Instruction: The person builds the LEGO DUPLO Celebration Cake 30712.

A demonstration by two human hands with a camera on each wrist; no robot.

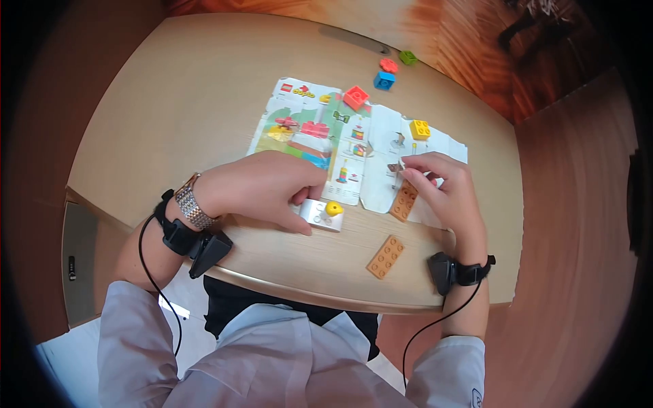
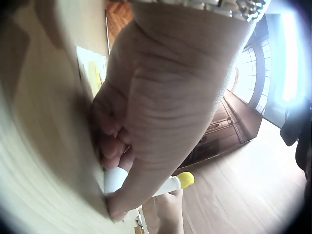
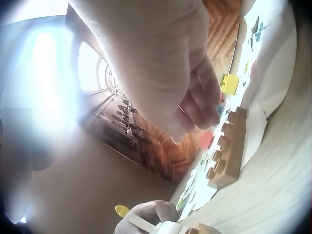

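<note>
The wearer's pale shirt (image 1: pixel 272 360) is closest to my head camera, pressed up near the table's near edge. Just over that edge I have the left hand (image 1: pixel 262 187), a metal watch (image 1: pixel 196 207) at its wrist. Its grip is closed round a white block (image 1: pixel 311 213), thumb on one side and fingers on the other. A white stem with a yellow tip (image 2: pixel 186 180) stands upright on the block, which sits on the table (image 1: pixel 170 88) just off the booklet's lower edge.

The right hand (image 1: pixel 442 183) hovers above the booklet (image 1: pixel 378 153), fingers bent, thumb and forefinger tips close together; I cannot tell from my views whether they pinch anything. Below it a brown brick (image 1: pixel 406 202) lies over the booklet's lower edge, apart from the fingers in the right wrist view. A second brown brick (image 1: pixel 386 256) lies on bare table, nearer the near edge.

Further off, I see a yellow brick (image 1: pixel 420 129) on the booklet's right part and a red brick (image 1: pixel 356 97) at its top edge. Beyond, a blue brick (image 1: pixel 384 81), a red flower-shaped piece (image 1: pixel 388 65) and a green brick (image 1: pixel 407 57) run toward the table's far edge.
</note>
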